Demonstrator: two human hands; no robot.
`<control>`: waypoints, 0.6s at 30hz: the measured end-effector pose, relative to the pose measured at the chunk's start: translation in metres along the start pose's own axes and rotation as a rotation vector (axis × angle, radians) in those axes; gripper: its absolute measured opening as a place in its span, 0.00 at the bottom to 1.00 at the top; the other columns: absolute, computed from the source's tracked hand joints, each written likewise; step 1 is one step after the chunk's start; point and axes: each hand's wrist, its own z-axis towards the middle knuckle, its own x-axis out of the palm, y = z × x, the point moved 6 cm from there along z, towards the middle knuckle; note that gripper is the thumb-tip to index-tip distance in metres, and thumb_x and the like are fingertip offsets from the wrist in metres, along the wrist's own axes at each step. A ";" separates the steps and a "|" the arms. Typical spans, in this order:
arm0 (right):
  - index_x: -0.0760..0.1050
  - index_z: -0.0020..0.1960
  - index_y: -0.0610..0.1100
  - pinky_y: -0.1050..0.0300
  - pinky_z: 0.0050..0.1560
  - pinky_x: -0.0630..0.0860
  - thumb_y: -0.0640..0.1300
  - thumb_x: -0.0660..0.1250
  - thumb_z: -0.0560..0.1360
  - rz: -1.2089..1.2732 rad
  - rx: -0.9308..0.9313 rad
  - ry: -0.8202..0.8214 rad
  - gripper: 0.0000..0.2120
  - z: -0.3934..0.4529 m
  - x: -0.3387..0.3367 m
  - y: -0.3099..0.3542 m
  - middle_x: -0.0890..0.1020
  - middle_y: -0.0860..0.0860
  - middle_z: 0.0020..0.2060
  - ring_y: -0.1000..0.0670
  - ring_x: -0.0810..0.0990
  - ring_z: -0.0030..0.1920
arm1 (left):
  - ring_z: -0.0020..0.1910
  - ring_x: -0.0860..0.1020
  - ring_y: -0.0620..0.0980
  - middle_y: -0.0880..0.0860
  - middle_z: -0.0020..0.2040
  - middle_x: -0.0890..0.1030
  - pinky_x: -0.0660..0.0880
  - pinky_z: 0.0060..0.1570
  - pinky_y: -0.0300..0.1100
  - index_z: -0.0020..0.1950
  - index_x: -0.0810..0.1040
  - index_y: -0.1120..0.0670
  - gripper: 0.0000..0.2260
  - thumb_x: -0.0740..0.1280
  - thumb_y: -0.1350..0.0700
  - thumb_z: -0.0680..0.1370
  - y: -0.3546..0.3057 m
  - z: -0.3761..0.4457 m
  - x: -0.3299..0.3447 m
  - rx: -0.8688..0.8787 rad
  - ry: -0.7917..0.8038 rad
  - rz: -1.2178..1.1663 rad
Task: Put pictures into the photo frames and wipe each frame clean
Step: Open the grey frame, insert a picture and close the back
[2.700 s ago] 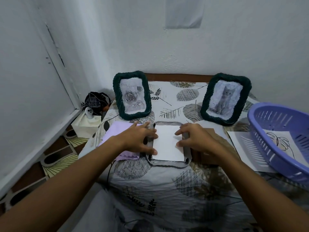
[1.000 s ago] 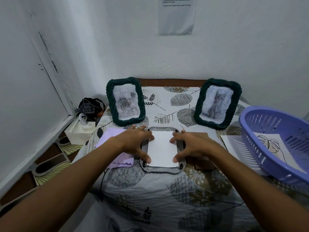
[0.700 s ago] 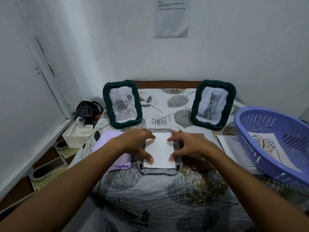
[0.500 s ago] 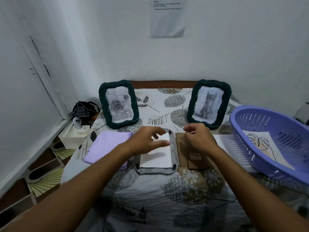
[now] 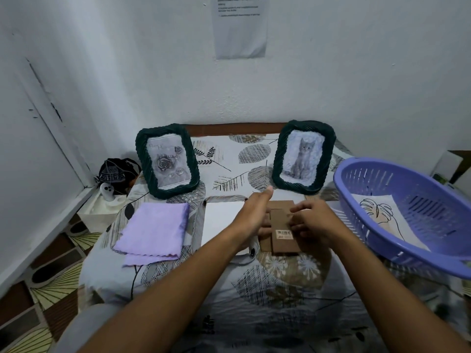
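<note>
Both hands on the cardboard backing point(image 5: 281, 229): right hand point(image 5: 309, 225) pinches its edge, left hand point(image 5: 254, 215) lies flat w/ fingers straight; board's light, stiff; lift by edges

Both your hands, left hand point(image 5: 251, 215) and right hand point(image 5: 309, 222), rest on the brown cardboard backing board point(image 5: 280, 229), beside the face-down photo frame holding white paper point(image 5: 219, 222).

Leaf-print table point(image 5: 229, 159): two standing frames point(image 5: 167, 161), cloth point(image 5: 155, 229), basket point(image 5: 407, 212).
</note>
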 end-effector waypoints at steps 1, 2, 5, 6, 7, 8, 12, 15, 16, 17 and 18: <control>0.75 0.51 0.39 0.62 0.27 0.69 0.29 0.66 0.72 0.006 0.001 -0.005 0.10 -0.001 -0.001 0.000 0.81 0.40 0.38 0.49 0.77 0.31 | 0.39 0.79 0.50 0.53 0.48 0.76 0.77 0.41 0.43 0.62 0.68 0.52 0.16 0.54 0.43 0.82 -0.002 -0.002 0.001 0.000 0.000 -0.033; 0.75 0.51 0.39 0.62 0.27 0.69 0.29 0.68 0.71 0.016 0.002 -0.020 0.11 -0.001 -0.003 -0.001 0.81 0.41 0.37 0.49 0.77 0.31 | 0.40 0.79 0.50 0.53 0.48 0.76 0.78 0.41 0.43 0.66 0.67 0.54 0.19 0.53 0.43 0.82 -0.003 -0.002 0.002 0.000 -0.006 -0.055; 0.75 0.49 0.38 0.59 0.27 0.71 0.28 0.72 0.68 0.093 -0.004 -0.070 0.13 -0.004 -0.010 -0.001 0.81 0.42 0.39 0.47 0.79 0.33 | 0.52 0.78 0.59 0.59 0.59 0.74 0.78 0.50 0.48 0.71 0.65 0.55 0.24 0.54 0.41 0.81 -0.005 -0.002 0.002 0.006 -0.028 -0.102; 0.74 0.48 0.38 0.59 0.27 0.72 0.28 0.72 0.68 0.137 -0.010 -0.088 0.13 -0.005 -0.012 0.000 0.81 0.41 0.39 0.47 0.80 0.34 | 0.54 0.78 0.60 0.60 0.60 0.74 0.78 0.51 0.49 0.69 0.67 0.55 0.23 0.54 0.41 0.81 -0.007 -0.002 0.002 0.014 -0.036 -0.129; 0.74 0.47 0.38 0.59 0.26 0.72 0.27 0.72 0.67 0.179 -0.026 -0.108 0.13 -0.007 -0.015 0.002 0.81 0.41 0.39 0.46 0.80 0.34 | 0.54 0.78 0.61 0.60 0.59 0.74 0.79 0.50 0.50 0.66 0.68 0.55 0.21 0.54 0.41 0.81 -0.010 -0.003 0.001 0.028 -0.042 -0.166; 0.74 0.46 0.38 0.59 0.26 0.73 0.27 0.72 0.67 0.206 -0.051 -0.132 0.12 -0.009 -0.017 0.006 0.81 0.42 0.40 0.47 0.80 0.35 | 0.53 0.79 0.62 0.61 0.58 0.75 0.79 0.50 0.50 0.64 0.69 0.55 0.20 0.55 0.42 0.82 -0.013 -0.003 0.001 0.038 -0.045 -0.201; 0.76 0.46 0.39 0.58 0.31 0.74 0.28 0.72 0.68 0.265 -0.176 -0.206 0.11 -0.026 -0.026 0.031 0.80 0.44 0.41 0.47 0.80 0.38 | 0.44 0.81 0.57 0.62 0.55 0.78 0.79 0.45 0.48 0.56 0.73 0.56 0.14 0.55 0.47 0.83 -0.029 -0.006 -0.007 0.144 -0.126 -0.253; 0.76 0.47 0.40 0.59 0.30 0.75 0.30 0.73 0.69 0.298 -0.256 -0.197 0.11 -0.040 -0.029 0.050 0.81 0.45 0.42 0.48 0.82 0.39 | 0.42 0.76 0.47 0.54 0.49 0.79 0.73 0.40 0.41 0.51 0.75 0.54 0.09 0.60 0.50 0.82 -0.043 -0.009 -0.024 0.310 -0.295 -0.103; 0.77 0.48 0.40 0.59 0.30 0.76 0.31 0.73 0.69 0.315 -0.270 -0.188 0.11 -0.044 -0.028 0.055 0.82 0.45 0.42 0.48 0.83 0.38 | 0.44 0.75 0.45 0.52 0.49 0.78 0.72 0.41 0.39 0.54 0.76 0.54 0.09 0.62 0.50 0.80 -0.046 -0.010 -0.028 0.343 -0.316 -0.032; 0.77 0.48 0.40 0.59 0.29 0.76 0.31 0.73 0.69 0.342 -0.280 -0.176 0.11 -0.047 -0.026 0.059 0.82 0.45 0.42 0.48 0.83 0.38 | 0.46 0.75 0.44 0.51 0.52 0.78 0.72 0.42 0.39 0.60 0.74 0.54 0.12 0.64 0.50 0.79 -0.048 -0.010 -0.029 0.349 -0.303 0.016; 0.77 0.48 0.40 0.59 0.29 0.77 0.32 0.73 0.69 0.371 -0.288 -0.161 0.10 -0.050 -0.024 0.063 0.82 0.45 0.42 0.48 0.83 0.38 | 0.48 0.76 0.43 0.51 0.54 0.77 0.73 0.43 0.39 0.64 0.72 0.54 0.17 0.66 0.49 0.78 -0.047 -0.008 -0.029 0.327 -0.265 0.022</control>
